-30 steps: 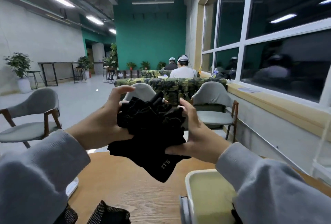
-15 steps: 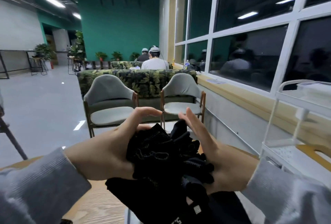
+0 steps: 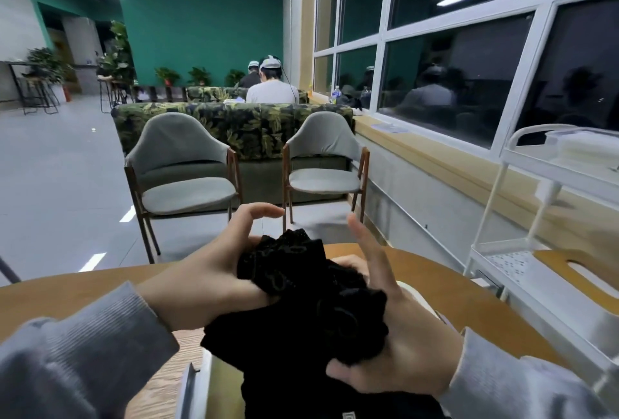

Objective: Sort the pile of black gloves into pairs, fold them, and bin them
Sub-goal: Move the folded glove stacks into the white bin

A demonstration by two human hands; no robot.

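Left hand (image 3: 214, 271) and right hand (image 3: 395, 335) hold a bunched bundle of black gloves (image 3: 311, 304) between them above the wooden counter (image 3: 67, 288), fingers curled into the fabric, index fingers lifted free. A small label (image 3: 450, 414) on the lowest glove is too blurred to read. Beneath, a pale bin (image 3: 201, 385) is partly covered, its contents hidden. At right, a white wire cart (image 3: 495, 251), cut off.

From my feed: gloves (image 3: 301, 311) are plain black, sleeves (image 3: 83, 345) grey, worktop (image 3: 67, 288) light wood-grain — sofa (image 3: 254, 124) has a green leaf print, back wall (image 3: 201, 16) teal.
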